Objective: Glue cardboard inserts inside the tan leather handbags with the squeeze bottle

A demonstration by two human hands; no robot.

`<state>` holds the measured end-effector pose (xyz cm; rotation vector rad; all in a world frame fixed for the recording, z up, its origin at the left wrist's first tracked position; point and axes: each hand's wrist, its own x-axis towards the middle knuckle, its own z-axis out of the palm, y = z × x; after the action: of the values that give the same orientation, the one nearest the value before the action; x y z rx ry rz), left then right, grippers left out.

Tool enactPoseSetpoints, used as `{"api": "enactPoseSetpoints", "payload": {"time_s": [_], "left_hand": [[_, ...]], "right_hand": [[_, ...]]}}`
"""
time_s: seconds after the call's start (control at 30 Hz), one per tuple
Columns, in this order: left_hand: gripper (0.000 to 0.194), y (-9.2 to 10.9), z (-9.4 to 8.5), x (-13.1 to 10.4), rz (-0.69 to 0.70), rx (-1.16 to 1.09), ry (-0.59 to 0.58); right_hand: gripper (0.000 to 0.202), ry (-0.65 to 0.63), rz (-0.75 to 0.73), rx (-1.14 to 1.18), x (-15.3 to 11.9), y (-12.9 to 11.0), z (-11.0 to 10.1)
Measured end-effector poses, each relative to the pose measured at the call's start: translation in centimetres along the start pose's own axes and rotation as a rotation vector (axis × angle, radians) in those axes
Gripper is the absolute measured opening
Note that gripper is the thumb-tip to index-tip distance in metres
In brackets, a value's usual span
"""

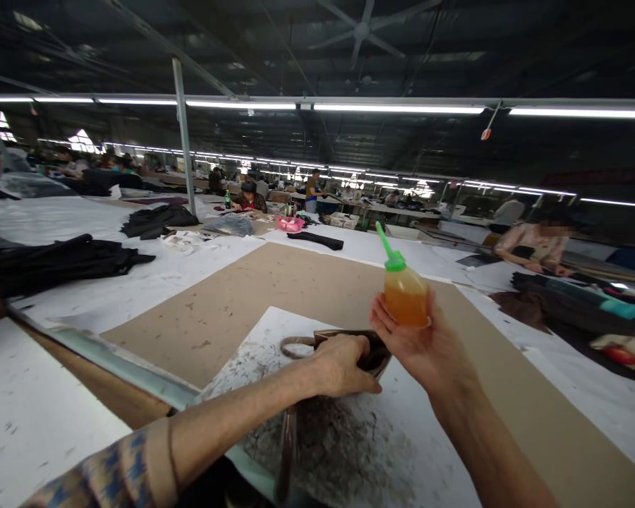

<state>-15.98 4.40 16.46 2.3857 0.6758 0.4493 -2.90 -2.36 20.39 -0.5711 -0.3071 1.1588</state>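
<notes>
In my right hand (423, 346) is a squeeze bottle (406, 300) part full of amber liquid, with a green cap and a long green spout tilted up to the left. The fingers and palm wrap its lower half, lifted above the table. My left hand (343, 363) grips a small brown handbag (377, 361) at its open top, its fingers partly hidden in the opening. One bag handle (296, 346) loops out to the left, and another brown strap (286, 451) hangs toward the near edge. The bag rests on a white board (339, 458) smeared with dark stains.
Brown card (233, 289) covers the table around the board. Dark cloth (58, 259) is piled at left, and a black strip (315, 240) and pink bowl (291, 224) lie beyond. At right, a co-worker (534, 243) handles cloth. A metal post (184, 134) rises at the back left.
</notes>
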Motion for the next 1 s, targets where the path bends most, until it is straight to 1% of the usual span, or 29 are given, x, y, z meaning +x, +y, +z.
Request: {"api": "enactPoseSetpoints", "payload": {"time_s": [0.1,0.17,0.27,0.4,0.47,0.57,0.63,0.7,0.77,0.8,0.87,0.93,0.97,1.0], "left_hand": [[0.046,-0.4,0.6,0.0,0.003,-0.168,-0.075],[0.049,-0.5,0.8,0.1,0.025,-0.287,-0.142],[0.042,-0.7,0.7,0.7,0.052,-0.356,-0.220],[0.032,-1.4,0.5,2.2,0.166,-0.357,-0.248],[0.028,-1.6,0.6,2.7,0.141,-0.301,-0.276],[0.020,-1.3,0.5,3.1,0.027,-0.123,-0.321],[0.019,-0.9,-0.1,3.4,-0.041,0.020,-0.326],[0.016,-1.0,-1.4,3.5,-0.129,0.163,-0.305],[0.016,-2.3,-3.2,3.3,-0.272,0.257,-0.282],[0.016,-3.5,-4.3,2.9,-0.354,0.275,-0.263],[0.014,-6.8,-6.5,1.7,-0.525,0.269,-0.218],[0.014,-10.4,-8.4,0.0,-0.686,0.257,-0.125],[0.017,-12.0,-9.1,-1.0,-0.746,0.190,-0.084],[0.017,-13.3,-9.6,-2.0,-0.783,0.075,-0.043]], "right_hand": [[0.034,-0.009,-0.021,0.023,1.5,0.6,-0.4],[0.030,0.016,0.009,0.069,2.1,0.9,-1.1],[0.031,0.040,0.051,0.124,2.3,0.9,-2.1],[0.034,0.028,0.056,0.173,2.6,0.3,-2.4],[0.035,0.029,0.062,0.197,3.0,0.1,-2.3],[0.038,0.020,0.066,0.236,3.4,-0.1,-2.2],[0.040,-0.004,0.068,0.256,3.6,-0.2,-2.3],[0.043,-0.034,0.061,0.270,3.7,-0.3,-2.5],[0.044,-0.041,0.046,0.273,3.8,-0.6,-2.8],[0.044,-0.032,0.042,0.271,3.9,-0.7,-2.9],[0.041,-0.003,0.040,0.264,4.1,-0.9,-3.0],[0.039,0.011,0.032,0.257,4.5,-1.0,-3.1],[0.038,0.009,0.025,0.254,4.7,-0.9,-3.1],[0.037,0.006,0.021,0.250,5.0,-0.9,-3.0]]}}
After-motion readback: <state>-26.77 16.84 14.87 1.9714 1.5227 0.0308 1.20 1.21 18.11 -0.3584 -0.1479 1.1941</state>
